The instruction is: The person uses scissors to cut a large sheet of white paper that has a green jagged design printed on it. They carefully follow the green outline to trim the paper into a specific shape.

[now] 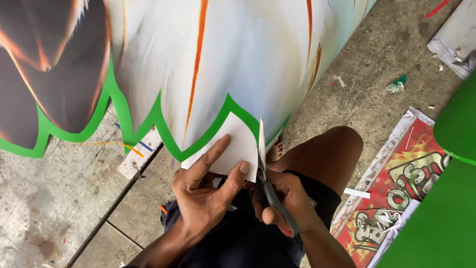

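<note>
A large printed sheet (238, 54), white with orange streaks and a wavy green border (158, 116), hangs down over my lap. My left hand (206, 191) pinches a folded-up white corner of the sheet (238, 141), thumb and forefinger spread on its blank back. My right hand (285, 201) grips grey-handled scissors (270, 191). Their blades point up along the right edge of that white corner, next to the green border.
I sit on a concrete floor (377, 59) with my bare knee (337, 149) raised to the right. A red printed banner (401, 193) lies on the floor at right, partly under green sheets (441, 218). Paper scraps (396, 85) litter the floor.
</note>
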